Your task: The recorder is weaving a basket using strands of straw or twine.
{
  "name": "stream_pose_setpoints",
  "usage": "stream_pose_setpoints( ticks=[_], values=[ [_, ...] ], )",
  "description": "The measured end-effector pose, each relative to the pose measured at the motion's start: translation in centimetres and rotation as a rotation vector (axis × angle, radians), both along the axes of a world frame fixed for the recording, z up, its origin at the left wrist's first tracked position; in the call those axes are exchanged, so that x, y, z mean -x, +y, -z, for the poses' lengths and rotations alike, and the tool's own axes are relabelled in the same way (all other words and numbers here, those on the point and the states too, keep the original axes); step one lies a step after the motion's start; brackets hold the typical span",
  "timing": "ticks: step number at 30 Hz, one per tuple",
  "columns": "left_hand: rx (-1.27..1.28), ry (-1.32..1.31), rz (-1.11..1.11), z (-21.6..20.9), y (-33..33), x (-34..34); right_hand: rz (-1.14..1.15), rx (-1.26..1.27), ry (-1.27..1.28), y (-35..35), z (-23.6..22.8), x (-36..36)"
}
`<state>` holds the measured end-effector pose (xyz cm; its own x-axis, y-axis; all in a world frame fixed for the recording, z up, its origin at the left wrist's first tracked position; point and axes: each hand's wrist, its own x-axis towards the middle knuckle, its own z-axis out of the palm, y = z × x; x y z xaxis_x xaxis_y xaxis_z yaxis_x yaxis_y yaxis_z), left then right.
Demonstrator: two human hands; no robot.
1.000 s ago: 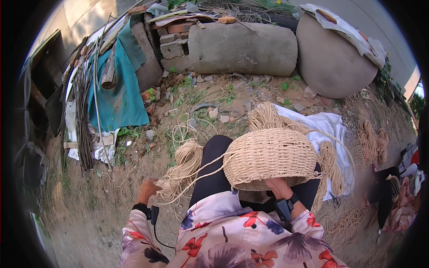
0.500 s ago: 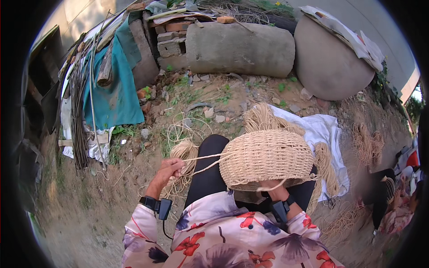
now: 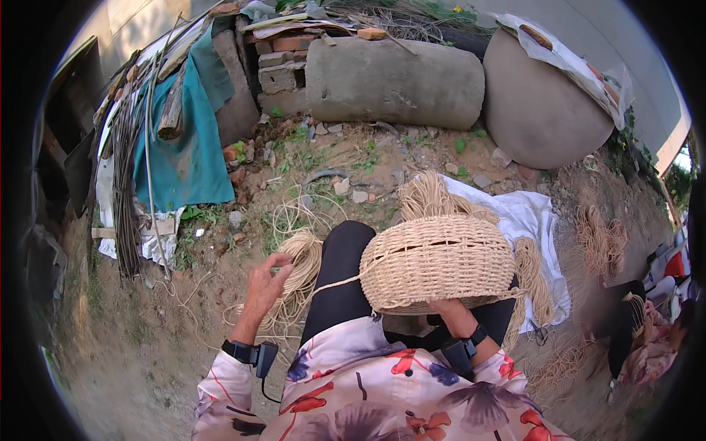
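A pale woven cord basket [image 3: 440, 261] rests tilted across my lap, its opening toward me. My right hand [image 3: 452, 312] grips it at the near rim, with the fingers mostly hidden inside. My left hand [image 3: 268, 283] is raised left of the basket, fingers apart and nothing in them. One strand of cord [image 3: 337, 284] runs out from the basket's left side over my dark trouser leg toward the left hand. Just behind that hand lies a loose coil of the same cord [image 3: 303, 257] on the ground.
Beyond the basket, cord bundles [image 3: 426, 197] lie by a white sheet [image 3: 543, 220]. More reddish cord [image 3: 599, 239] is on the dirt at right, near a seated person [image 3: 647, 338]. A concrete cylinder [image 3: 393, 81], a round slab [image 3: 544, 103] and a teal cloth [image 3: 187, 147] stand farther back.
My left hand has let go of the cord it was pulling taut and opened its fingers. The upper cord loop has disappeared from the basket's left side. My right hand has shifted toward the rim.
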<state>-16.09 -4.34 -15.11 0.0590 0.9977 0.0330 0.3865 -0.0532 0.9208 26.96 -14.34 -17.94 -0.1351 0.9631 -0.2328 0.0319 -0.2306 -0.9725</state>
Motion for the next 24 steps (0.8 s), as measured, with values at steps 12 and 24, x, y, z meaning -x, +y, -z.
stream_pose_setpoints(
  ticks=[12,24],
  values=[
    [-0.185,-0.055,0.375,-8.2,-0.1,-12.0,-0.503,-0.481,-1.618,0.6,-3.0,-0.2],
    [0.130,-0.229,0.423,-8.0,1.4,-12.8,-0.754,-0.592,-1.744,0.7,-6.6,4.6]
  ],
)
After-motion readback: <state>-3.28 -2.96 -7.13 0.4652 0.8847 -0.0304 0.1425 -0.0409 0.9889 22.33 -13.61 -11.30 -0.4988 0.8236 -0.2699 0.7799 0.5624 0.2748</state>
